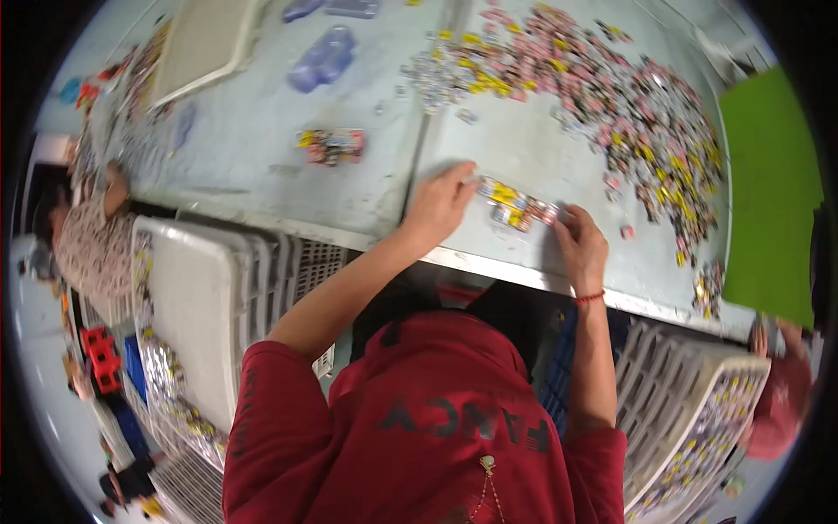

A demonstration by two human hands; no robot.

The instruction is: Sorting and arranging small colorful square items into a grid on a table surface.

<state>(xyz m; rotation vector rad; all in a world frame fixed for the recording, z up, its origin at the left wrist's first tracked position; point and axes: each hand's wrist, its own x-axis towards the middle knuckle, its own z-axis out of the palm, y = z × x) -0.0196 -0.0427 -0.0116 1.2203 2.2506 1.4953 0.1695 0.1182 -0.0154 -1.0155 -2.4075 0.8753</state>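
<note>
- A short row of small colourful packets (517, 204) lies on the grey bench (262, 148), close to its near edge, and both hands work at it.
- The left hand (441, 205) rests at the row's left end, its fingers (463, 175) stretched out and slightly spread, tips touching the first packets.
- The right hand (580, 244) sits at the row's right end, fingers curled down together onto the last packets; whether they pinch one I cannot tell.
- A red string bracelet (589, 298) circles the right wrist, just nearer the person than the row.
- Beyond the row, further across the bench, a broad heap of loose packets (611, 96) spreads out to the right.
- Left of the row, well apart, a small separate bundle of packets (332, 145) lies alone.
- To the right of the row, past the heap, a bright green sheet (768, 192) covers the bench end.
- Below the bench edge, left of the row, a white tray (188, 306) leans with packets along its side.
</note>
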